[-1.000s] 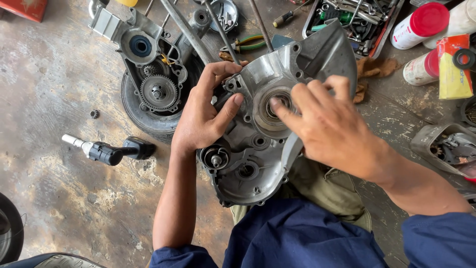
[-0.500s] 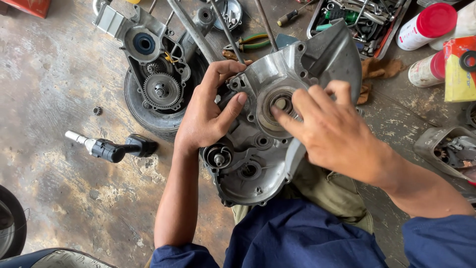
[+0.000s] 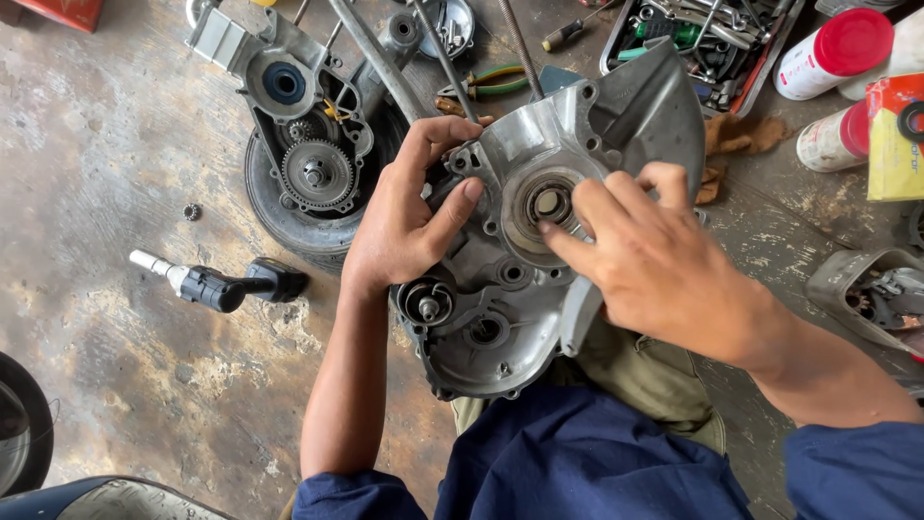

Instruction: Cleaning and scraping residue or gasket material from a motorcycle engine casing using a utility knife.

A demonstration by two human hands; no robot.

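A grey cast-metal engine case half point(image 3: 539, 279) rests tilted on my lap, inner side up. My left hand point(image 3: 409, 217) grips its upper left rim, thumb laid across the inside. My right hand point(image 3: 654, 260) lies over the right side, fingertips touching the round bearing seat point(image 3: 547, 204) in the middle. A small shaft hole with a bushing point(image 3: 426, 305) shows at the lower left of the case.
On the stained concrete floor: another engine half with a toothed gear point(image 3: 315, 173) on a tyre, a black spark-plug cap point(image 3: 223, 285), green-handled pliers point(image 3: 491, 85), a tray of tools point(image 3: 693, 34), red-capped cans point(image 3: 833, 53), a yellow box point(image 3: 895, 135), a small nut point(image 3: 192, 212).
My right hand's fingers shifted slightly on the bearing seat, uncovering its centre. The left hand kept its grip on the rim. The case barely moved.
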